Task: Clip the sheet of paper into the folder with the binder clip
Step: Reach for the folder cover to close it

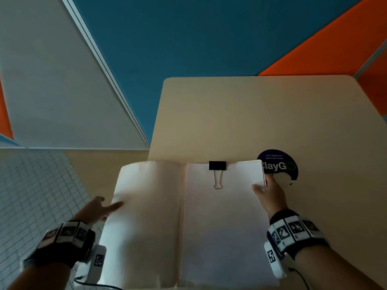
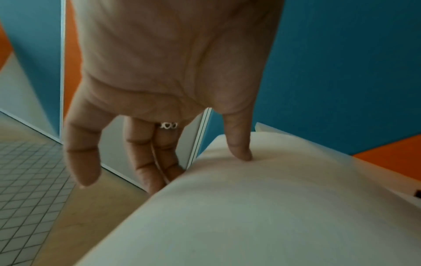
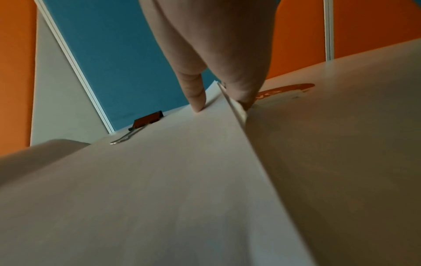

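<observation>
A cream folder [image 1: 146, 206] lies open at the table's near left corner, its left flap hanging past the table edge. A white sheet of paper [image 1: 226, 216] lies on the right half. A black binder clip [image 1: 217, 165] sits over the top edge of paper and folder, one silver handle flat on the sheet. My left hand [image 1: 110, 203] holds the left flap [image 2: 250, 216], thumb [image 2: 239, 147] on top, fingers going under its edge. My right hand [image 1: 264, 186] pinches the right edge, thumb [image 3: 197, 97] on the paper [image 3: 159, 189], fingers below. The clip [image 3: 148, 118] stands apart from both hands.
The beige table [image 1: 251, 114] stretches away behind and to the right of the folder. A round dark blue sticker [image 1: 278, 162] lies on it by my right hand. Left of the table the tiled floor [image 1: 31, 195] drops away. Blue and orange wall panels stand behind.
</observation>
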`<move>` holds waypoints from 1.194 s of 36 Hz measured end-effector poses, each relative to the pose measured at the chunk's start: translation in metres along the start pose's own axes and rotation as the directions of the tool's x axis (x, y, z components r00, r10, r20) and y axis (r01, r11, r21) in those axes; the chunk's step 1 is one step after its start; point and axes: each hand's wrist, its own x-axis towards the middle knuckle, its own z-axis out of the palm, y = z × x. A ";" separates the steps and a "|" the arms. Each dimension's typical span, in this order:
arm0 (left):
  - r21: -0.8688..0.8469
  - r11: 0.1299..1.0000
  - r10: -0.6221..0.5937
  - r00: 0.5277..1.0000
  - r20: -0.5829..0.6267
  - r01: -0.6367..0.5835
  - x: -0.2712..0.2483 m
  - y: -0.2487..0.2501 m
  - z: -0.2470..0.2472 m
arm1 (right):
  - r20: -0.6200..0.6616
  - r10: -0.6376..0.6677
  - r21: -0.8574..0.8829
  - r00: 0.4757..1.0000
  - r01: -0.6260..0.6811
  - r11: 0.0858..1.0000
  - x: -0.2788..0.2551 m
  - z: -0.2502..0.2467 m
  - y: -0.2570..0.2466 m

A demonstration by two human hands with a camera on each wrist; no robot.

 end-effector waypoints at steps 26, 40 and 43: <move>-0.030 0.471 0.842 0.439 0.313 -0.882 -0.168 0.125 0.052 | 0.001 0.017 -0.065 1.000 -0.017 0.998 -0.031 -0.012 0.019; 0.046 0.634 0.724 0.614 0.315 -0.772 -0.153 0.147 0.168 | -0.039 -0.028 -0.020 0.999 0.027 0.999 -0.059 -0.018 0.056; 0.168 0.633 0.736 0.655 0.173 -0.755 -0.135 0.136 0.167 | -0.096 -0.068 -0.027 0.993 0.066 0.997 -0.076 -0.032 0.076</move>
